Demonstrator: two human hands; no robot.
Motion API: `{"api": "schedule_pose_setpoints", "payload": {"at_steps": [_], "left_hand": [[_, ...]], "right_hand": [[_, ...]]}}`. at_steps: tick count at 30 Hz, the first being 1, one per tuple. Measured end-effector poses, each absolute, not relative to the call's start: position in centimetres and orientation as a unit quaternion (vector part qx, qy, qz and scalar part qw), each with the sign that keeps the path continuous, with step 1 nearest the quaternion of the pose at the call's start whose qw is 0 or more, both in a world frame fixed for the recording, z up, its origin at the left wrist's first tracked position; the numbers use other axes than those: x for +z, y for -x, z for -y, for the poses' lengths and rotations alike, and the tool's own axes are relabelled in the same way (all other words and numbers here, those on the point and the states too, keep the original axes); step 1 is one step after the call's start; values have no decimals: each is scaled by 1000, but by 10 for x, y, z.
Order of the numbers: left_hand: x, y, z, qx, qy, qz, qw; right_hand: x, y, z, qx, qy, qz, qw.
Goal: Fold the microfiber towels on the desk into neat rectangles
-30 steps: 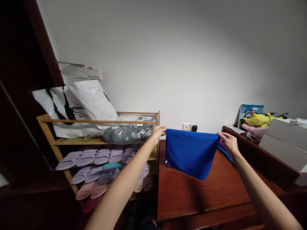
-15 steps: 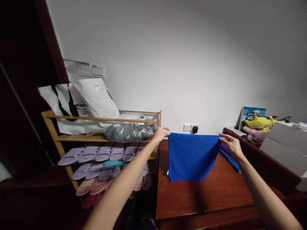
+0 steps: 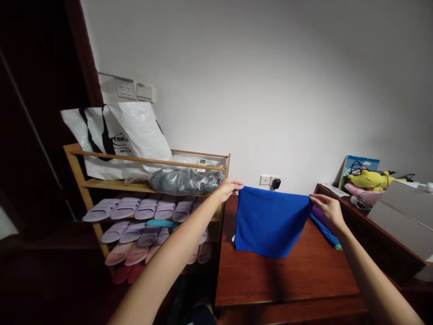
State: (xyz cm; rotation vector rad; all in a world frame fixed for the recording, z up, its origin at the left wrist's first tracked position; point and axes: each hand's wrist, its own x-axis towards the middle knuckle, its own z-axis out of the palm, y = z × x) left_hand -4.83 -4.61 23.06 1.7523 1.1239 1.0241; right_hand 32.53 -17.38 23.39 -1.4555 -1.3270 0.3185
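A blue cloth [image 3: 272, 221] hangs spread between my two hands above a reddish-brown wooden table [image 3: 250, 280]. My left hand [image 3: 231, 188] pinches its upper left corner. At the upper right corner, my right hand [image 3: 328, 208] holds it between thumb and fingers. The cloth's top edge is stretched nearly straight, slightly lower at the right. A small white tag [image 3: 233, 238] shows at its left edge. Behind my right hand, folded purple and blue cloth [image 3: 325, 229] lies on the table, partly hidden.
Left of the table stands a wooden shoe rack [image 3: 88, 203] with several slippers [image 3: 126, 207], a white bag [image 3: 135, 131] and a plastic-wrapped dark bundle [image 3: 186, 180]. On the right, a raised ledge [image 3: 379, 225] bears a yellow plush toy [image 3: 368, 179] and a white box [image 3: 402, 210].
The view has tilted a little, so the rack sits slightly higher and farther right. Both hands still hold the cloth, whose right corner is now a bit lower than its left.
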Motion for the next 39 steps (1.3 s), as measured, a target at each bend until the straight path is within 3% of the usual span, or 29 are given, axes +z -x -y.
{"api": "schedule_pose_setpoints", "payload": {"at_steps": [16, 22, 25, 29, 39], "left_hand": [[237, 56, 60, 266, -876, -397, 67], [255, 70, 85, 235, -921, -311, 7], [264, 79, 106, 211, -939, -271, -5], [280, 90, 136, 184, -950, -251, 5], [320, 105, 185, 88, -953, -229, 179]], "right_hand": [[234, -332, 187, -64, 655, 653, 376], [225, -351, 199, -318, 620, 687, 206], [223, -359, 211, -398, 557, 703, 194], [233, -358, 238, -416, 493, 737, 203], [244, -347, 275, -261, 574, 742, 228]]}}
